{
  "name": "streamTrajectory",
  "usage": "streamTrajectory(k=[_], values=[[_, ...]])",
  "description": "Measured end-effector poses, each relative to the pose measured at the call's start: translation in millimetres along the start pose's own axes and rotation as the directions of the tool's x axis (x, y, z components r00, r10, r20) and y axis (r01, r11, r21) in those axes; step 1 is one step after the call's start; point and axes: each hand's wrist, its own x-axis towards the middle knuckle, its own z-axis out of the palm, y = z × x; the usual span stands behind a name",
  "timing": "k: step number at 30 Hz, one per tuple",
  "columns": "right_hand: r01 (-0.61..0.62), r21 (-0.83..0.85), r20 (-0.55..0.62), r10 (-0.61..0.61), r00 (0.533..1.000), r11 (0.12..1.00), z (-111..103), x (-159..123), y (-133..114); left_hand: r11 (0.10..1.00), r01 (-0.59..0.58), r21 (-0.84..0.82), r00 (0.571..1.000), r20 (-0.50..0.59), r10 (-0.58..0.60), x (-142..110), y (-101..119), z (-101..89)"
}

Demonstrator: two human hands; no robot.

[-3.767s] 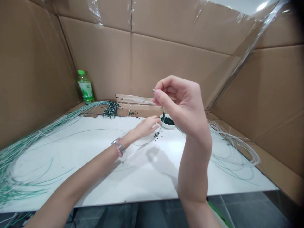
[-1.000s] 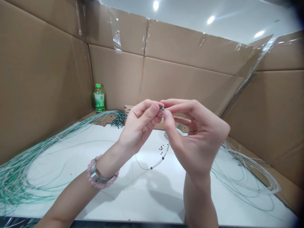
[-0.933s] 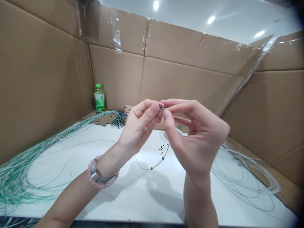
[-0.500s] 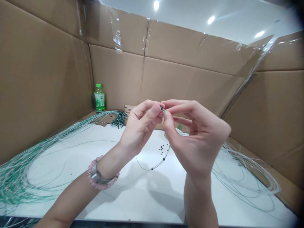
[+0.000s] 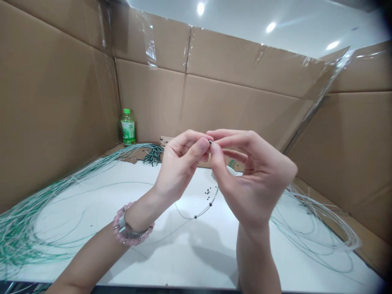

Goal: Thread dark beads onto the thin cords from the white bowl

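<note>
My left hand (image 5: 180, 163), with a pink bead bracelet (image 5: 133, 241) and a metal band at the wrist, pinches a small dark piece (image 5: 210, 141) between thumb and fingers. From the other side, the thumb and index finger of my right hand (image 5: 251, 175) close on the same piece. Fingertips cover most of it, so its kind is hard to tell. Below the hands a thin wire (image 5: 203, 212) with two black beads (image 5: 210, 204) on it curves over the white table (image 5: 171, 261). Several tiny black beads (image 5: 208, 192) lie loose behind that wire.
Green and white wires (image 5: 27, 232) spread over the table's left side, their dark ends (image 5: 152, 155) bunched at the back. More wires (image 5: 324, 232) loop at the right. A green bottle (image 5: 128, 128) stands in the back left corner. Behind my right hand a white round object (image 5: 230, 170) partly shows. Cardboard walls (image 5: 239, 106) surround the table.
My fingertips have drawn slightly closer together, and less of the small dark piece shows between them. Both arms stay almost where they were.
</note>
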Motion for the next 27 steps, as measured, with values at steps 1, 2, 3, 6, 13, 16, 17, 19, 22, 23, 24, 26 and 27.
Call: streamTrajectory(k=[1,2,3,6,13,16,17,19,22,23,24,26,27], values=[[0.002,-0.008,0.009,-0.002,1.0,1.0,0.0,0.1,0.2,1.0,-0.009,0.01,1.0,-0.005,0.009,0.1,-0.4,-0.3],[0.002,-0.009,0.017,-0.001,1.0,1.0,-0.2,0.1,0.2,0.999,-0.025,0.026,1.0,-0.013,0.025,0.2,-0.8,-0.9],[-0.001,-0.005,0.016,0.001,1.0,1.0,-0.5,0.1,0.2,0.998,-0.048,0.048,0.999,-0.023,0.049,0.3,-1.1,-1.7],[-0.025,0.004,0.016,0.025,1.0,1.0,-2.4,0.4,-0.8,0.98,-0.141,0.14,0.989,-0.021,0.145,0.5,-1.6,-5.2],[0.021,-0.053,0.019,-0.02,1.0,0.998,-6.4,1.1,1.2,0.896,-0.3,0.328,0.953,0.063,0.296,0.8,0.8,-11.2],[0.06,-0.083,0.017,-0.059,0.998,0.995,-5.4,0.3,3.2,0.87,-0.317,0.379,0.944,0.041,0.326,1.0,2.2,-11.4],[0.068,-0.085,0.019,-0.067,0.998,0.994,-5.0,0.2,3.6,0.865,-0.317,0.388,0.943,0.037,0.329,0.9,2.6,-11.4],[0.079,-0.084,0.027,-0.077,0.997,0.993,-4.6,0.2,3.8,0.863,-0.323,0.387,0.942,0.04,0.334,0.4,3.5,-11.0],[0.068,-0.068,0.041,-0.066,0.997,0.995,-4.8,1.1,2.4,0.866,-0.334,0.372,0.939,0.051,0.34,-0.3,4.5,-10.2],[0.059,-0.049,0.049,-0.056,0.997,0.997,-5.0,1.5,1.5,0.866,-0.334,0.371,0.939,0.049,0.341,-0.3,4.7,-10.0],[0.044,-0.029,0.055,-0.043,0.998,0.999,-5.1,1.9,0.6,0.866,-0.333,0.372,0.938,0.042,0.343,-0.2,4.8,-10.0],[0.012,-0.007,0.06,-0.012,0.998,1.0,-5.4,2.4,-1.3,0.864,-0.333,0.378,0.937,0.028,0.348,0.6,4.8,-10.1],[0.003,-0.015,0.054,-0.002,0.999,1.0,-5.6,2.5,-2.0,0.861,-0.338,0.379,0.934,0.027,0.355,1.0,4.8,-10.2]])
